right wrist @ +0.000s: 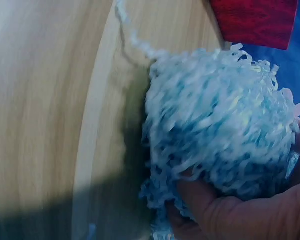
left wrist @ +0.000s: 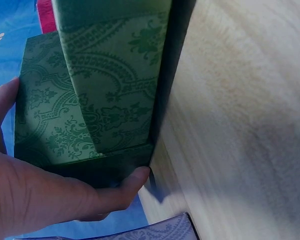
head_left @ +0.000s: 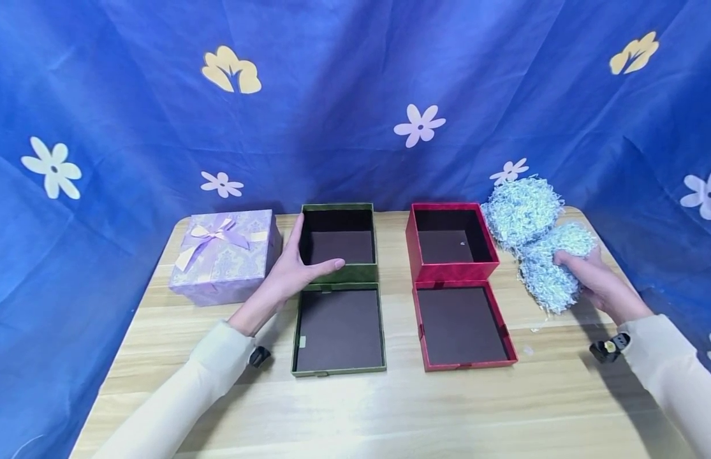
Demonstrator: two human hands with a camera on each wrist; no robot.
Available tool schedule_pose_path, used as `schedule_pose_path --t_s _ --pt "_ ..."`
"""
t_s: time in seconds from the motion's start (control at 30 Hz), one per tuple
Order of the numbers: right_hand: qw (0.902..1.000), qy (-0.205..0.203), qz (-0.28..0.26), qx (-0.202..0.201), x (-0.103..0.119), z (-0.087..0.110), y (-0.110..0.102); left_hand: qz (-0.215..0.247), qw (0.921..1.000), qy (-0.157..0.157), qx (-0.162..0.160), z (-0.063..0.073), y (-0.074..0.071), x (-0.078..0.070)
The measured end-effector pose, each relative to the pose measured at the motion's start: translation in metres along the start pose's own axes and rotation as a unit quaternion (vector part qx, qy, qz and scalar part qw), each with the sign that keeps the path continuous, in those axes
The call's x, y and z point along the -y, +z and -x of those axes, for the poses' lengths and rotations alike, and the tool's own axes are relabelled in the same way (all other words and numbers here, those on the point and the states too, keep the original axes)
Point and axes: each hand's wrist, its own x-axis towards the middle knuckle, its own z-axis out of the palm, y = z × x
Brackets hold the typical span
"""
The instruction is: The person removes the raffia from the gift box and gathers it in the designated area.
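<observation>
My left hand [head_left: 289, 271] touches the open green box [head_left: 346, 274] at its near left corner. In the head view its thumb lies along the front rim and a finger along the left side, both fairly straight. The left wrist view shows the box's patterned green wall [left wrist: 45, 110] beside my fingers. On the right, my right hand [head_left: 596, 277] grips a clump of pale blue shredded paper [head_left: 547, 280]. Behind this clump is another bundle of shredded paper [head_left: 521, 210], touching it. In the right wrist view the held shreds [right wrist: 215, 120] hide some of my fingertips.
A green lid [head_left: 339, 331] lies inside-up before the green box. An open red box [head_left: 453, 273] has its red lid [head_left: 464, 328] in front. At left sits a lilac gift box [head_left: 229, 255] with a bow. A blue flowered curtain [head_left: 344, 95] hangs behind the wooden table [head_left: 355, 414].
</observation>
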Motion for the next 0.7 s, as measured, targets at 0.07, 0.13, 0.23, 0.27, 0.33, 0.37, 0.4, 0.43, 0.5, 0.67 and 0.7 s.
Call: schedule_pose_path --t_s 0.07,0.13,0.23,0.27,0.33,0.37,0.4,0.43,0.5,0.67,0.7 --pt "0.9989 0.002 0.047 0.005 -0.001 -0.001 0.000 0.000 1.0000 -0.001 0.000 0.001 0.000 0.000" --pt "0.9954 -0.004 0.096 0.007 -0.002 -0.002 -0.001 0.001 1.0000 0.000 -0.001 0.001 0.000 0.001" --pt "0.9857 -0.013 0.167 -0.015 -0.003 -0.005 -0.001 0.001 1.0000 0.002 -0.003 0.001 0.000 0.002" --pt "0.9816 -0.019 0.188 -0.025 -0.003 -0.006 0.000 0.002 1.0000 0.003 -0.004 0.000 0.000 0.002" --pt "0.9718 -0.029 0.229 -0.048 -0.003 -0.007 0.001 0.002 1.0000 0.004 -0.005 0.000 0.000 0.003" --pt "0.9657 -0.033 0.250 -0.061 -0.003 -0.007 0.002 0.002 1.0000 0.005 -0.006 -0.001 0.000 0.004" --pt "0.9594 -0.038 0.270 -0.073 -0.003 -0.007 0.003 0.002 1.0000 0.005 -0.007 -0.001 0.000 0.004" --pt "0.9543 -0.043 0.283 -0.085 -0.003 -0.007 0.004 0.003 1.0000 0.004 -0.007 -0.001 0.000 0.005" --pt "0.9528 -0.047 0.285 -0.093 -0.003 -0.008 0.007 0.003 1.0000 0.002 -0.007 -0.001 0.000 0.005" --pt "0.9660 -0.070 0.228 -0.099 -0.004 -0.010 0.012 0.004 1.0000 -0.004 -0.005 -0.001 0.000 0.005" --pt "0.9666 -0.074 0.222 -0.104 -0.005 -0.010 0.013 0.004 1.0000 -0.004 -0.005 -0.001 0.000 0.005"
